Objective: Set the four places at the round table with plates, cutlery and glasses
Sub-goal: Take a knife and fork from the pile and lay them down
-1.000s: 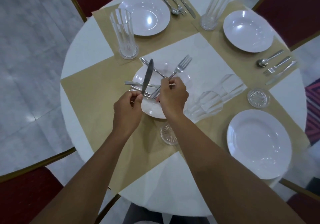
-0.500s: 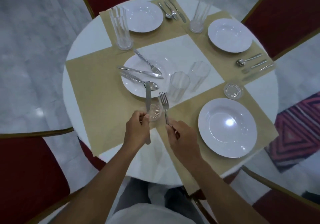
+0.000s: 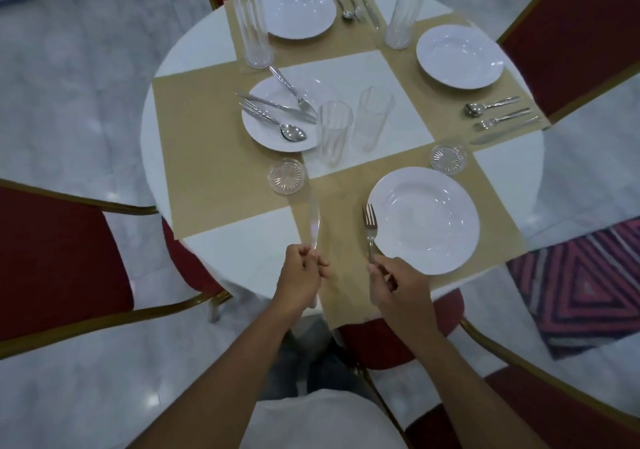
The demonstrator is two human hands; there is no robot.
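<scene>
1. Head view: the right hand (image 3: 394, 285) pinches a fork (image 3: 370, 226) by the low end of its handle, tines pointing away, just beside the left rim of the near plate (image 3: 424, 220). The tines overlap that rim in the picture, and whether they touch it cannot be told.
2. The left hand (image 3: 301, 282) is curled round the handle of what I take for a knife (image 3: 311, 220) — only a pale, smeared streak above the near placemat (image 3: 343, 275), its tip near the left coaster (image 3: 286, 180).
3. Likely slips:
   - The fork could clink against or nudge the plate if lowered where it hangs.
   - The knife, blurred as if swinging, could clip the coaster.
   - Either piece laid too low on the placemat would sit by the table (image 3: 242, 247) edge, where the mat hangs over, and could slide off.
4. Gripped so far down the handles, both pieces may twist in the fingers on landing and lie crooked.
5. Around: the centre plate (image 3: 263, 136) carries spare cutlery, a spoon (image 3: 291, 132) among it. Two glasses (image 3: 335, 133) stand just beside its right rim, and a second coaster (image 3: 449, 158) lies beyond the near plate.
6. Those glasses stand between this place and the spoon — a hasty reach across could tip them. The far plates (image 3: 460, 57) and tall glasses (image 3: 252, 25) stand well apart from the hands.
</scene>
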